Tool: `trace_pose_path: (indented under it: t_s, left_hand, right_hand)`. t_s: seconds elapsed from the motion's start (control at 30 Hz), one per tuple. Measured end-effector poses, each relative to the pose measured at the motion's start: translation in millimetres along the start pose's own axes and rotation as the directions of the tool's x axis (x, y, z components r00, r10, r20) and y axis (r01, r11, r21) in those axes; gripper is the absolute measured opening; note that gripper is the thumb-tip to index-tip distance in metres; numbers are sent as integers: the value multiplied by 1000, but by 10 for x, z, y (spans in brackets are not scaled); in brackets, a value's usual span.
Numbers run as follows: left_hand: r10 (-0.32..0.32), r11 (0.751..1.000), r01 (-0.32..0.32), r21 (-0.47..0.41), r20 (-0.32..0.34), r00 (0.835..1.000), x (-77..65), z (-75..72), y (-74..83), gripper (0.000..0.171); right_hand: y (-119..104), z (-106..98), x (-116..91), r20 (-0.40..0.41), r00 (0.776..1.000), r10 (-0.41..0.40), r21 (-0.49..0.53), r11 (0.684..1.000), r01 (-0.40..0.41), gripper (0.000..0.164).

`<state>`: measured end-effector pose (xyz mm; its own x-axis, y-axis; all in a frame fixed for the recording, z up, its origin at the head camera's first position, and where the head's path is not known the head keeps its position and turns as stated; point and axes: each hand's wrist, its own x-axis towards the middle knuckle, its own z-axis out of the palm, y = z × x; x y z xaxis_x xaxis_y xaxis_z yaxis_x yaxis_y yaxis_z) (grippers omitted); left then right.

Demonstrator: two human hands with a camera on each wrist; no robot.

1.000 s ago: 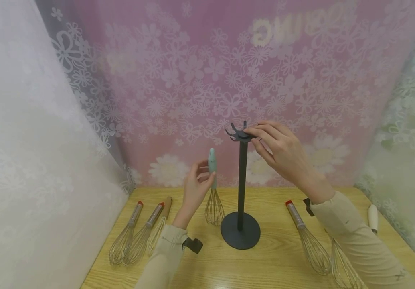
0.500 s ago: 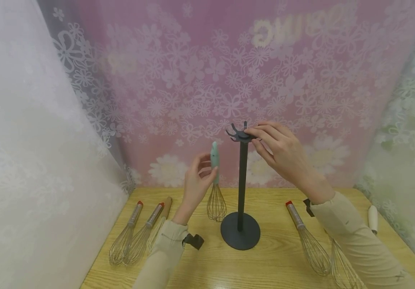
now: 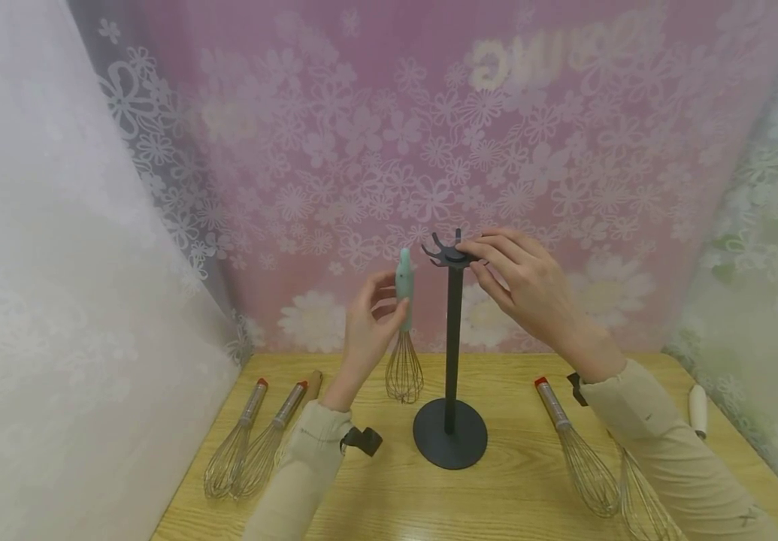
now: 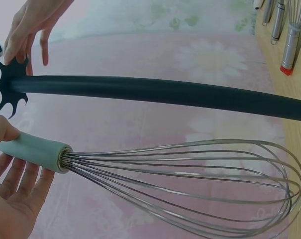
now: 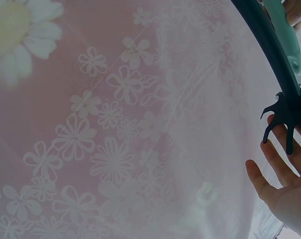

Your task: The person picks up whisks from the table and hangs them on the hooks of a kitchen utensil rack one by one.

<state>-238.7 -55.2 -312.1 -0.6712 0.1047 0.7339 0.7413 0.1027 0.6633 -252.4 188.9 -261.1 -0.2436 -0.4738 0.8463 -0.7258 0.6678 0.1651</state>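
My left hand (image 3: 370, 319) holds a whisk by its mint-green handle (image 3: 405, 289), thumb on one side and fingers on the other. The whisk (image 4: 190, 174) hangs upright, its wire loops (image 3: 404, 368) pointing down, just left of a black stand (image 3: 452, 346). Its handle top is close beside the hooks (image 3: 437, 244) at the stand's head. My right hand (image 3: 527, 282) rests its fingers on the stand's hooked top disc. In the right wrist view the fingers (image 5: 279, 164) reach fairly straight behind the hooks.
Several whisks lie on the wooden table (image 3: 389, 488): red-tipped ones (image 3: 249, 409) and a wooden-handled one (image 3: 315, 383) at left, another red-tipped one (image 3: 567, 432) at right. Beyond the right sleeve shows a white handle (image 3: 698, 409). Flowered cloth (image 3: 395, 150) hangs behind.
My left hand has raised the whisk and brought it slightly right, closer to the hooks. The right hand stays at the stand's top.
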Motion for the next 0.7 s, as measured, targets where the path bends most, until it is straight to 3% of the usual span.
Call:
trace_pose_path:
  t_s: [0.33,0.5,0.7]
  left_hand:
    - [61,998,-62,20,11,998,92,-8,130,39]
    - [62,998,-63,29,25,998,131,-18,134,40]
    - [50,998,-51,28,35,998,172,-11,-142,44]
  right_hand:
    - [18,-3,-5,15,1000,-1,7,1000,0,39]
    - [24,0,-9,17,1000,4,4,1000,-5,46]
    - [33,6,-6,6,1000,3,6,1000,-3,51]
